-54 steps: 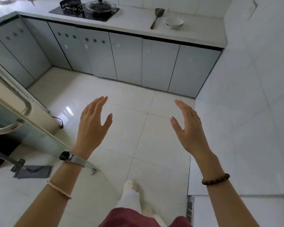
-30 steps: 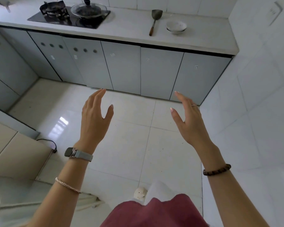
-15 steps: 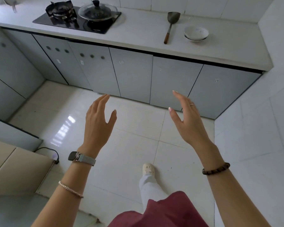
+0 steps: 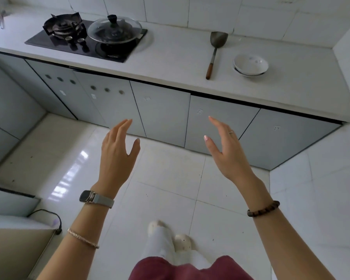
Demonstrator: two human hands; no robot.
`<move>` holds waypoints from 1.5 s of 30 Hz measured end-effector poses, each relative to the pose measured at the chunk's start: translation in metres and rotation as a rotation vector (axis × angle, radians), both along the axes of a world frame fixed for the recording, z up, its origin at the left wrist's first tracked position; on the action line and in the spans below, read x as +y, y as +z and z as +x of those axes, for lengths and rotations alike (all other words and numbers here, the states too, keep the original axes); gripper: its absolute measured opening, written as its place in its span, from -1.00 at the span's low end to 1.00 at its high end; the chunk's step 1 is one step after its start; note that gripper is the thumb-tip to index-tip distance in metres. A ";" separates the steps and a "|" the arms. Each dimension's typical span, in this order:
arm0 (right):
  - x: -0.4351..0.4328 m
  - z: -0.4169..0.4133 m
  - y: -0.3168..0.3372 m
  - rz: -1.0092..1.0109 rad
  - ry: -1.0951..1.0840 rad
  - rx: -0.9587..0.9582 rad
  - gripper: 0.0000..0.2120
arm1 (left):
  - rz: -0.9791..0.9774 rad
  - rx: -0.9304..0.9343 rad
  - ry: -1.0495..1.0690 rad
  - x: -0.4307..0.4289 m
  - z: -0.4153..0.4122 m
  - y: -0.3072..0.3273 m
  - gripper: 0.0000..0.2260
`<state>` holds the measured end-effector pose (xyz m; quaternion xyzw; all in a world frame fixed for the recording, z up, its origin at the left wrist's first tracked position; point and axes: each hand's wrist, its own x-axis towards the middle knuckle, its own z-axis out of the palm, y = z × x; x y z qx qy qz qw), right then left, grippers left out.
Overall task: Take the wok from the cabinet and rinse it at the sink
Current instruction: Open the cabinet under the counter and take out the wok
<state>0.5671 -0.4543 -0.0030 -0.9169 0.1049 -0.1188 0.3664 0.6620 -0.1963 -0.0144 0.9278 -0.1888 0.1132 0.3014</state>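
A row of grey cabinet doors (image 4: 162, 112) runs under the white counter (image 4: 180, 63), all closed. No wok shows outside them. My left hand (image 4: 117, 154) and my right hand (image 4: 224, 150) are raised in front of me over the floor, palms facing each other, fingers straight and holding nothing. Both hands hang short of the middle cabinet doors without touching them. A tap (image 4: 0, 17) shows at the far left edge of the counter; the sink itself is out of view.
On the counter stand a black gas hob (image 4: 77, 39) with a glass-lidded pot (image 4: 114, 30), a metal spatula (image 4: 214, 51) and stacked white bowls (image 4: 251, 65). A tiled wall (image 4: 331, 178) closes the right side. A low beige unit (image 4: 14, 245) sits at lower left.
The view has moved closer to the counter and cabinets, which now fill more of the frame. Both hands keep the same raised, spread pose.
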 end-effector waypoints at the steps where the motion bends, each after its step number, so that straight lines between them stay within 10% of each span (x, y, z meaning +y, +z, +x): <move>1: -0.004 0.013 -0.002 0.018 -0.006 0.006 -0.52 | -0.002 0.004 -0.008 -0.005 0.014 -0.001 -0.56; 17: -0.065 0.241 -0.056 0.746 -0.493 0.002 -0.71 | 0.015 0.088 -0.255 -0.108 0.284 -0.023 -0.56; 27: -0.123 0.335 -0.135 1.804 -0.916 -0.113 -0.64 | 0.101 0.176 -0.397 -0.170 0.365 -0.083 -0.56; 45: -0.169 0.428 -0.195 1.950 -1.071 -0.118 -0.60 | 0.178 0.266 -0.388 -0.207 0.378 -0.136 -0.56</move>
